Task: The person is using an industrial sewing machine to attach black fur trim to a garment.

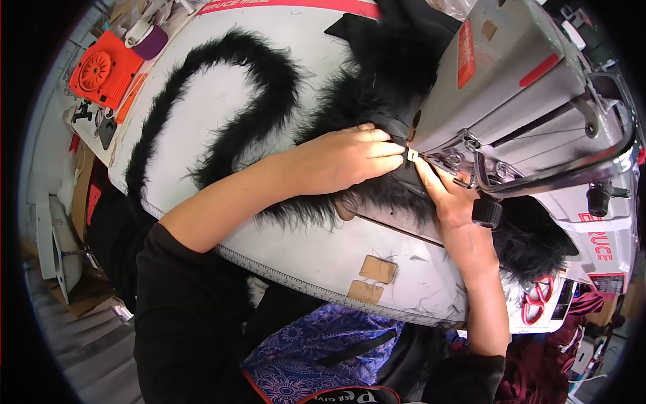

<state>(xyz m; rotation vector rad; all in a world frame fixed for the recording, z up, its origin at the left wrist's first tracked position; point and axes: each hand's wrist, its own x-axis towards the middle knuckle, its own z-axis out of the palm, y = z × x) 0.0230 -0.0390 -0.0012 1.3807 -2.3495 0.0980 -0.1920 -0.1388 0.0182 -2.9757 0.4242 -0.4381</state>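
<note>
My left hand (pixel 350 160) is closed on black fabric (pixel 404 174) beside the needle area of a grey sewing machine (pixel 505 81), its fingertips pressed together. On the machine's near right side, my right hand (pixel 452 198) lies on the same work with fingers extended and apart. Between the fingertips of both hands shows a small yellow piece (pixel 412 155). Fluffy black feather trim (pixel 286 74) borders the fabric, loops over the white table to the left and hangs off its edge. The machine head hides the needle and part of my right hand's fingers.
A measuring scale (pixel 289 277) runs along the white table's near edge. Brown tape patches (pixel 379 269) and loose fluff lie nearby. Red-handled scissors (pixel 536 299) sit at the right. At far left are an orange device (pixel 101 67) and a purple spool (pixel 149 44).
</note>
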